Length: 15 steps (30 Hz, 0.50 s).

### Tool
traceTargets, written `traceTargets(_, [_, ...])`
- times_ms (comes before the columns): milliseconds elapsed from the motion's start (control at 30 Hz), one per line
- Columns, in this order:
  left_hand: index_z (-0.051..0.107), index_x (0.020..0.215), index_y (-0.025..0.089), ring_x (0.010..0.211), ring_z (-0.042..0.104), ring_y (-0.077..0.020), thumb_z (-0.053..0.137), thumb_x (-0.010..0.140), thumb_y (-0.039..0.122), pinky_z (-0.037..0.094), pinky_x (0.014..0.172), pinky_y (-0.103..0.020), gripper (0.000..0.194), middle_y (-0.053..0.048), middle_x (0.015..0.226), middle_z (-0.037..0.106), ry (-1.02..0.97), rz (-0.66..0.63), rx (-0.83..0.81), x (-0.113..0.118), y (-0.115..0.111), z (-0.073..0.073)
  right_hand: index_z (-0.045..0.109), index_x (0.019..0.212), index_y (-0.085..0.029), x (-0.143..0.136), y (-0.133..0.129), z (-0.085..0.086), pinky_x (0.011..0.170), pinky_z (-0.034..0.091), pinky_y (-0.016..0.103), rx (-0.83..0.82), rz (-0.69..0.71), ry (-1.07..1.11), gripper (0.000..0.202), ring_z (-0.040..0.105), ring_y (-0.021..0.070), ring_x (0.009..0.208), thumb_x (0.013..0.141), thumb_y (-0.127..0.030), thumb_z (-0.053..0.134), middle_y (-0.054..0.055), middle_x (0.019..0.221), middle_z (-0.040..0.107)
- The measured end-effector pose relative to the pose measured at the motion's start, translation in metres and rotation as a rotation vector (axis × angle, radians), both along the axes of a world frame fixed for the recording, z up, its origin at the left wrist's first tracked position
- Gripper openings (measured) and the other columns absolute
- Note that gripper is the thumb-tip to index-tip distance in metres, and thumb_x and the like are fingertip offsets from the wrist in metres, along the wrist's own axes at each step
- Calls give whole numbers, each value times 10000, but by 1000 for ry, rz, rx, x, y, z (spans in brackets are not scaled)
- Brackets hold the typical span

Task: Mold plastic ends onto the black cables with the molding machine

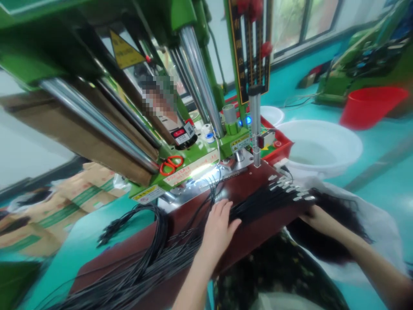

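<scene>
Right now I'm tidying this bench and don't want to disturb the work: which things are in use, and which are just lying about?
In use:
- black cables under the left hand
- cable ends with pale plugs by the right hand
- green machine

Lying about:
- orange scissors
- white basin
- red tub
- cardboard boxes

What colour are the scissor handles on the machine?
Orange-red scissor handles, clearest in the head view.

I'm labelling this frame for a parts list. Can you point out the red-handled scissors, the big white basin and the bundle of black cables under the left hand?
red-handled scissors (171, 164): head view, on the handle loops.
white basin (335, 137): head view, on its far rim.
black cables (264, 199): head view, on the strands right of the left hand (219, 221).
</scene>
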<state>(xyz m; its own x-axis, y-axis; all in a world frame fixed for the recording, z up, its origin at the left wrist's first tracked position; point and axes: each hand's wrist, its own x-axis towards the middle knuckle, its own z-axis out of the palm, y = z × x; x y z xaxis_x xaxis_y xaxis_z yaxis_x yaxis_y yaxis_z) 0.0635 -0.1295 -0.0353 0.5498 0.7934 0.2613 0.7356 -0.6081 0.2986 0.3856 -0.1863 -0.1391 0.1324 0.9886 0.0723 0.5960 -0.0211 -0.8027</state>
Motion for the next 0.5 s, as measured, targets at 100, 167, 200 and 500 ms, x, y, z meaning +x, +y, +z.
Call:
traceTargets(100, [457,1145,126,1027,516,-240,498,806,358,440,847,-399,413,-136,1061,558,201,-14,-8,24,18,-2,559,1039,-119,4,-10,6,884,418,325,-16,52,13,374,564,273,994,693,-202,445,154,1042,617])
traceTargets(167, [498,1049,119,900,568,-224,484,816,348,467,762,-356,327,-108,924,588,330,-53,-71,31,21,-2,472,1154,-109,5,-19,9,906,411,335,-33,76,31,459,547,255,1026,705,-195,426,149,1104,582])
traceTargets(200, [509,998,124,843,582,-213,468,827,326,471,726,-337,268,-93,871,593,376,-93,-95,32,21,-1,447,1176,-115,6,-23,10,900,420,348,-42,79,32,480,552,253,1016,703,-199,429,144,1111,576])
traceTargets(500, [577,899,171,828,586,-154,414,860,276,468,765,-275,198,-55,881,631,17,-125,32,11,38,17,512,1117,-168,0,-38,42,822,474,355,-82,184,-116,392,585,230,922,736,-189,424,110,1027,590])
